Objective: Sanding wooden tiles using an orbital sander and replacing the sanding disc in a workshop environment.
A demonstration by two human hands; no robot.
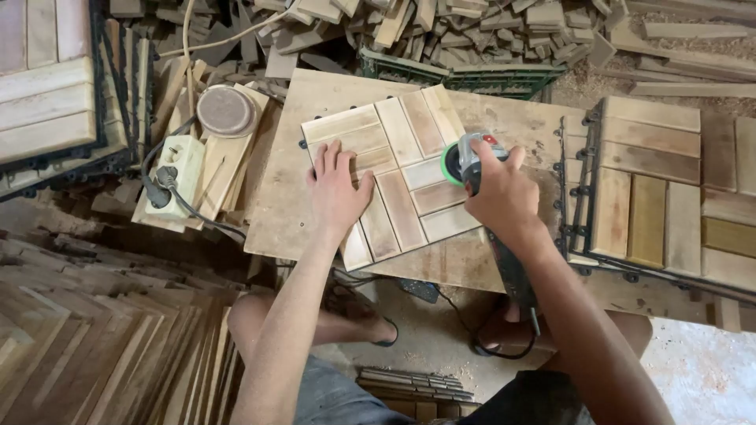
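L hand flat, fingers spread, pressing wooden slat tile on plywood board. R hand wrapped around angle grinder, green disc at tile's right edge. Pale socket block w/ black plug sits left of board.

Power strip w/ round sanding disc at left, scrap wood pile behind, finished tiles at right.

Dusty concrete floor, scrap wood pile at the back, stacked wooden tiles right, power strip left.
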